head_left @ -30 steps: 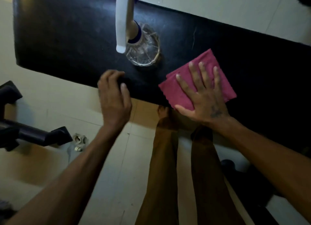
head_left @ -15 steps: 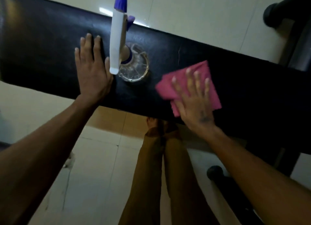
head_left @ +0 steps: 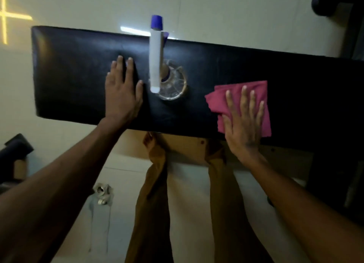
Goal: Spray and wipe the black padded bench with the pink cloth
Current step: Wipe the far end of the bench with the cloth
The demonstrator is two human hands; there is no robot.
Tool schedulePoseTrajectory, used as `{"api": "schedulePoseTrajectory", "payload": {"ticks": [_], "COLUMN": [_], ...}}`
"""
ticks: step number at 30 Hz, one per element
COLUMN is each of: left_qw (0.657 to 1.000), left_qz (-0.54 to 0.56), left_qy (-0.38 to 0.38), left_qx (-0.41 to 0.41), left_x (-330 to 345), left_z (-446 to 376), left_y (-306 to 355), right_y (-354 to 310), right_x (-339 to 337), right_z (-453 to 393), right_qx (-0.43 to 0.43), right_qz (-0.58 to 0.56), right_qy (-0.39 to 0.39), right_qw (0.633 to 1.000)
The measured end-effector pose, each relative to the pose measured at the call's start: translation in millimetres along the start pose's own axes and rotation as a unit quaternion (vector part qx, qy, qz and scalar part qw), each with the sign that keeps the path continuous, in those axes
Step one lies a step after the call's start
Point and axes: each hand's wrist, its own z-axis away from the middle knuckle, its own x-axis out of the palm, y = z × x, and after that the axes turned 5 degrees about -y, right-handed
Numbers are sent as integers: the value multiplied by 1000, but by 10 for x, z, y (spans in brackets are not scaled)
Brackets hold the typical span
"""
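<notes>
We are mid-wipe: right hand [head_left: 243, 122] flat on the pink cloth [head_left: 254, 89], left hand [head_left: 121, 93] flat on the desk [head_left: 216, 61], neither grip closed; next, sweep past the spray bottle [head_left: 156, 65].

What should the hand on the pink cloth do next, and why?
Probably slide the cloth sideways along the bench. The right hand lies flat on it with fingers straight, the left hand rests flat on the padding, and the spray bottle stands unheld between them.
</notes>
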Motion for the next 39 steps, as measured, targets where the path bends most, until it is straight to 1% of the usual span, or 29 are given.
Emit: {"api": "schedulePoseTrajectory", "payload": {"ticks": [1,3,4,6,8,10,11,15,17,19,20,22,25,27,28,31,34,35,37,39], "left_qw": [999,996,994,988,986,987,988,979,977,978,979,983,987,989,989,991,992,992,992,992], "left_qz": [-31,-73,-86,-91,-89,-71,-62,-76,-76,-67,-61,-45,-18,-3,5,26,40,41,39,35], "left_qy": [-6,-12,-8,3,-9,-3,3,-13,-24,-20,-21,-20,-6,8,14,25,27,24,14,2], "left_qx": [24,44,67,122,144,142,141,187,198,198,194,179,162,151,146,127,114,115,119,124], "left_x": [40,57,63,59,-30,-142,-192,-315,-335,-323,-317,-322,-323,-283,-259,-205,-184,-187,-216,-282], "left_z": [-21,-97,-116,-117,-147,-213,-236,-318,-354,-351,-339,-317,-296,-269,-260,-252,-261,-268,-275,-279], "left_y": [-139,-345,-417,-552,-800,-1104,-1254,-1665,-1704,-1671,-1647,-1578,-1491,-1455,-1437,-1377,-1355,-1358,-1376,-1387], "right_y": [-40,-90,-131,-254,-515,-882,-1091,-2025,-2457,-2756,-2781,-2587,-1946,-1645,-1628,-2041,-2631,-2771,-2885,-2785], "right_x": [86,256,290,309,335,433,484,592,580,568,559,535,483,418,396,368,308,269,219,232], "right_z": [145,335,352,337,327,373,396,245,38,-113,-151,-98,224,338,321,109,-260,-388,-517,-410], "right_qx": [-22,-37,-42,-61,-133,-209,-226,-210,-223,-248,-260,-290,-320,-323,-321,-284,-200,-170,-131,-132], "right_qz": [10,34,53,80,86,91,98,83,69,66,68,79,115,129,129,89,31,17,17,2], "right_qy": [-11,2,14,10,11,19,22,43,42,32,31,19,-16,-47,-55,-42,-8,-10,-27,-24], "right_qw": [1000,999,998,995,987,974,969,973,971,966,963,954,940,936,937,954,979,985,991,991]}}
